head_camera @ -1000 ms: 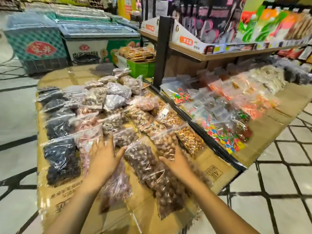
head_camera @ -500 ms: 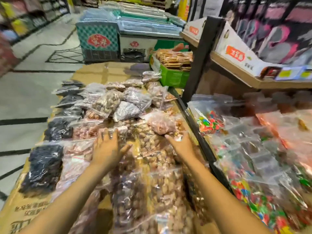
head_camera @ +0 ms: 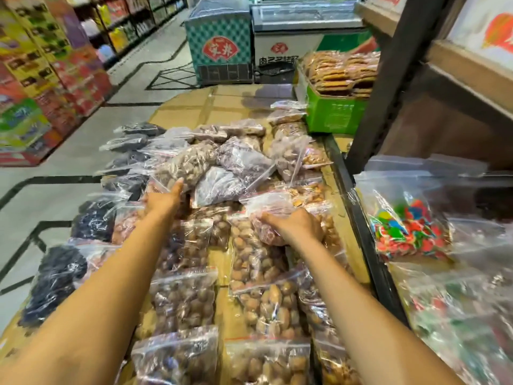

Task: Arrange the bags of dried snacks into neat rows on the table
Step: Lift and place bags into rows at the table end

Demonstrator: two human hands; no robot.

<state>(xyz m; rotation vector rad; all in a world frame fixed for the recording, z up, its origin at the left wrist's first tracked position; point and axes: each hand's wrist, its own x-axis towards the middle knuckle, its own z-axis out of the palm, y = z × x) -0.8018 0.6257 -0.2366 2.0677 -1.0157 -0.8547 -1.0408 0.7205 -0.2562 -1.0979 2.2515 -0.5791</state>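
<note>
The right hand point(head_camera: 298, 227) had its grip closed over the near end of a pink bag point(head_camera: 273, 215), fingers curled into the plastic. The left hand point(head_camera: 162, 200) lay flat with fingers spread wide, holding nothing, its fingertips point(head_camera: 180, 181) touching a nut bag point(head_camera: 186, 165) in the loose heap just beyond the pink bag.

The pink bag sat atop the rows of nut bags, right of the left hand, near the black rail point(head_camera: 358, 218). Its long axis seemed to run from near-left up to far-right, mouth end away from the person, skewed against the tidy rows nearer the worktop's point(head_camera: 222, 102) front.

Likely risks: the slick plastic could slide from a one-ended grip, or lifting it could drag neighbouring bags askew; pushing the heap could tip bags off the left edge.
</note>
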